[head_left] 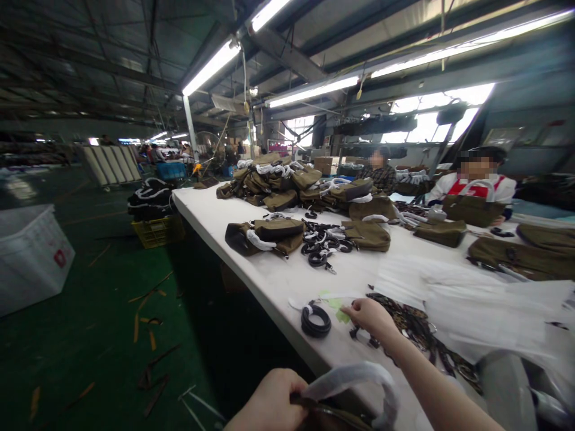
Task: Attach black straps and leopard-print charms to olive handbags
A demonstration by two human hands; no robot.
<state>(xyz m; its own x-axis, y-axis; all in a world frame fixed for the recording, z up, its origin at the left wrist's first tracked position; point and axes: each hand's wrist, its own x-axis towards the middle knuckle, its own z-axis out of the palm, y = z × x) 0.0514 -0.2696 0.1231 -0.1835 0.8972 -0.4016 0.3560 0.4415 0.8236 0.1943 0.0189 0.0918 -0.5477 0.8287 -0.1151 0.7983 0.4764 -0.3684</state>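
Observation:
My left hand (269,401) is at the bottom edge, its fingers closed round the top of an olive bag (332,416) whose handle (359,377) is wrapped in clear plastic. My right hand (368,314) reaches out over the white table (269,275) with its fingers curled on a pale green slip (335,303). A coiled black strap (315,320) lies just left of that hand. A heap of patterned straps (417,329) lies to its right.
Stacks of olive bags (278,230) and loose black straps (323,242) cover the table further back. Two people (476,179) sit across it at the right. White sheets (485,305) lie at the right. A white bin (31,254) and a yellow crate (155,230) stand on the green floor.

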